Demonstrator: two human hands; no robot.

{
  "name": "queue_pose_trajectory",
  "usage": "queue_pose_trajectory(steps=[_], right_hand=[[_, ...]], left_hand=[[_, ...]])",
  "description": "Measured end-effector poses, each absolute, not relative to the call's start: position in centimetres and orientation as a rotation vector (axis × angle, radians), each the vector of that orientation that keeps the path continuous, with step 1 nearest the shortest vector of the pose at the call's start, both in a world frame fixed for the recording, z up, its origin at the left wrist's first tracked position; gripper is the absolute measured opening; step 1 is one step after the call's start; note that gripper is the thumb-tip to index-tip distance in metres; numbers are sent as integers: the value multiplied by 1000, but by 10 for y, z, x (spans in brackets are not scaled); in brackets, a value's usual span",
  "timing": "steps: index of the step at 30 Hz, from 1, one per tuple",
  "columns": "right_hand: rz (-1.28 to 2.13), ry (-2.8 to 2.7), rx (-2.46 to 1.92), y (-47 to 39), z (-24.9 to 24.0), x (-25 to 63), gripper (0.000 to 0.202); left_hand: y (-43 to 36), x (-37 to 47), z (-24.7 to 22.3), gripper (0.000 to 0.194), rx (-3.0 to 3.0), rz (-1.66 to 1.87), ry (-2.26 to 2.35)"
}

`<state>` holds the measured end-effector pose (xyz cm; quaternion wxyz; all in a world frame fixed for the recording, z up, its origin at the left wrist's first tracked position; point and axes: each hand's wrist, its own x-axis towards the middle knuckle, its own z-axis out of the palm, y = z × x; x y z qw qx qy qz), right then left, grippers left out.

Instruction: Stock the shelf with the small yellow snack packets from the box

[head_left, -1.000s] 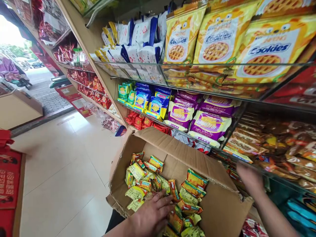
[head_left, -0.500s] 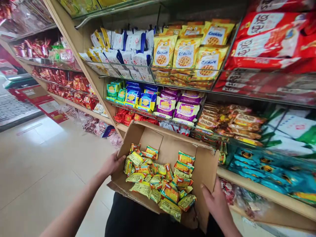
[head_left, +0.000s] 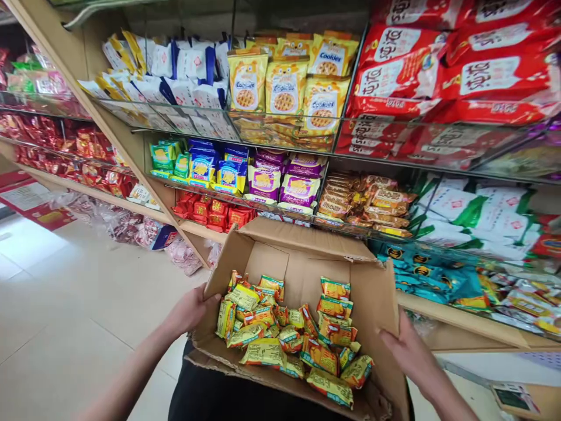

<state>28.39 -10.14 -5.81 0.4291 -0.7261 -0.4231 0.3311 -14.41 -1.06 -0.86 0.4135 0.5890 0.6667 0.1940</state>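
An open cardboard box (head_left: 307, 245) is held in front of me at about lap height, tilted towards me. My left hand (head_left: 193, 307) grips its left wall, thumb over the edge. On the opposite side my right hand (head_left: 409, 348) is closed on the right wall, its thumb inside and the other fingers hidden behind the cardboard. Inside lie many small yellow and orange snack packets (head_left: 263, 354), mostly heaped at the left and near side. A short row of the packets (head_left: 335, 307) is stacked towards the right.
Shelves with glass fronts stand just beyond the box. They hold yellow cookie bags (head_left: 287, 88), red packs (head_left: 397, 64), purple biscuit packs (head_left: 300, 184) and teal packets (head_left: 432, 278). Clear plastic bags (head_left: 123, 219) lie on the tiled floor (head_left: 79, 310) along the shelf base at left.
My view has swung right along the shelves, which now sit further left in the picture. The box has come along in both hands, and some packets have shifted towards its near right corner.
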Motion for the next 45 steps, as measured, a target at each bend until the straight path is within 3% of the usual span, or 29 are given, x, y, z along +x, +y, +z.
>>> queue_pose_trajectory(steps=[5, 10, 12, 15, 26, 37, 40, 43, 45], right_hand=[[856, -1114, -1865, -112, -82, 267, 61], [17, -1305, -1825, -83, -40, 257, 63], [-138, -1549, -1776, -54, -17, 257, 47], [-197, -1955, -1772, -14, 4, 263, 39], [20, -2464, -1816, 4, 28, 279, 42], [165, -2437, -1976, 16, 17, 261, 38], [257, -2471, -1937, 22, 26, 263, 29], [319, -2478, -1938, 28, 30, 263, 28], [334, -2484, -1923, 30, 29, 262, 33]], left_hand=[[-6, -154, -14, 47, 1511, 439, 1718], [-2, -156, -26, 50, 1498, 398, 1642], [0, -155, -25, 52, 1488, 403, 1613], [0, -153, -17, 54, 1498, 398, 1590], [-40, -162, 23, 47, 1392, 384, 1551], [-14, -162, -5, 47, 1409, 403, 1473], [-4, -163, 0, 50, 1653, 393, 1553], [15, -139, 29, 55, 2179, 663, 1863], [35, -104, 53, 49, 2511, 729, 1692]])
